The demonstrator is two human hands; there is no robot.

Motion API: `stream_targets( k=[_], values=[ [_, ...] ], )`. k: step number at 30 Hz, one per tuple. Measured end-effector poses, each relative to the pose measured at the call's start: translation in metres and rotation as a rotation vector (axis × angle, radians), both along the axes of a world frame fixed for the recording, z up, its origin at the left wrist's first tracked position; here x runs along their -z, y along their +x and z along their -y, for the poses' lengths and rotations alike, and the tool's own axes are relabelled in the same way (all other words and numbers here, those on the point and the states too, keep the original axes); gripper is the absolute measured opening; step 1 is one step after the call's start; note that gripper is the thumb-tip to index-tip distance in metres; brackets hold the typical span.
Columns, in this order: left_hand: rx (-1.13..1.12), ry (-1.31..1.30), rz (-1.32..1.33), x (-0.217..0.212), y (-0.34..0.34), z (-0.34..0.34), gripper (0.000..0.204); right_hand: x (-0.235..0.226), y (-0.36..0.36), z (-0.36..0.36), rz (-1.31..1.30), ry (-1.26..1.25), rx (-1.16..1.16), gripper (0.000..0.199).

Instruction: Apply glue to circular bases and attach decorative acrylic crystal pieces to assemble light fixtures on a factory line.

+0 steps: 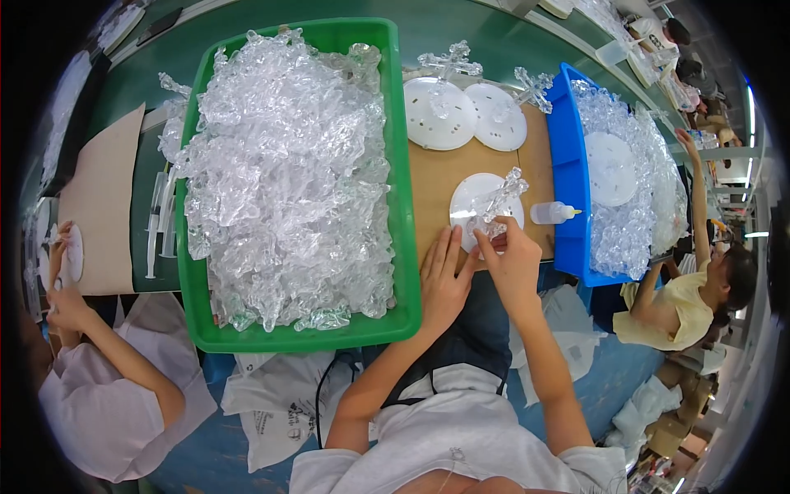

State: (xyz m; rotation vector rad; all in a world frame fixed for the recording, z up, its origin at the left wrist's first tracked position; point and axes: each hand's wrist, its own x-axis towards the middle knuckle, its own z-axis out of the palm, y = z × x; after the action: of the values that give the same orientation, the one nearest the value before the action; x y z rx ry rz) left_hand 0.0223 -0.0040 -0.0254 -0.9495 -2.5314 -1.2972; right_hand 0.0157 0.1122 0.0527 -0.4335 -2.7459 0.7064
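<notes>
A round white disc (pixel 462 194) lies on the brown board in front of me, with a clear plastic cross (pixel 512 188) leaning over it. My right hand (pixel 512 262) pinches the lower end of the cross between thumb and fingers, above the disc. My left hand (pixel 445 284) rests at the disc's near left edge, its fingers stretched out and its thumb pointing toward the right hand. Just right of the disc lies a small translucent squeeze bottle (pixel 551 213) with a yellowish tip. What the right fingertips touch underneath is partly hidden.
A green tray (pixel 405 272) heaped with clear plastic pieces stands at left; a blue bin (pixel 569 156) with similar pieces is at right. Farther back, two white discs (pixel 428 132) carry clear crosses. Syringes (pixel 154 222) lie left of the tray. People work on both sides.
</notes>
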Motion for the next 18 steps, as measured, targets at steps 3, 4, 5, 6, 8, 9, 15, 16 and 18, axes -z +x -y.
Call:
stream_targets(
  k=[3, 4, 5, 6, 8, 9, 15, 16, 18],
  values=[
    [-0.024, 0.022, -0.001, 0.000, 0.000, -0.001, 0.047, 0.000, 0.002, -0.002, 0.038, -0.033, 0.040, 0.026],
    [-0.026, 0.023, 0.000, 0.000, 0.001, -0.001, 0.047, 0.001, 0.001, -0.002, 0.029, -0.028, 0.039, 0.026],
    [-0.031, 0.010, -0.007, 0.001, 0.002, -0.001, 0.048, 0.001, -0.001, -0.002, 0.019, -0.023, 0.036, 0.026],
    [-0.036, -0.003, -0.015, 0.001, 0.002, -0.001, 0.048, 0.001, -0.002, -0.003, 0.019, -0.022, 0.032, 0.026],
    [-0.043, -0.015, -0.025, 0.005, 0.002, -0.003, 0.050, 0.000, -0.004, -0.004, 0.038, -0.015, -0.011, 0.028],
    [-0.048, -0.029, -0.036, 0.007, 0.002, -0.002, 0.053, 0.003, -0.002, -0.007, 0.038, -0.013, -0.016, 0.028],
    [-0.040, 0.030, -0.046, 0.010, 0.001, -0.003, 0.052, -0.006, 0.010, -0.025, -0.081, -0.910, 0.277, 0.030],
    [-0.050, 0.028, -0.038, 0.010, 0.003, -0.002, 0.052, -0.005, 0.010, -0.027, -0.069, -0.911, 0.271, 0.030],
    [-0.046, 0.032, -0.028, 0.009, 0.002, -0.003, 0.051, -0.005, 0.009, -0.030, -0.038, -1.005, 0.249, 0.030]
  ],
)
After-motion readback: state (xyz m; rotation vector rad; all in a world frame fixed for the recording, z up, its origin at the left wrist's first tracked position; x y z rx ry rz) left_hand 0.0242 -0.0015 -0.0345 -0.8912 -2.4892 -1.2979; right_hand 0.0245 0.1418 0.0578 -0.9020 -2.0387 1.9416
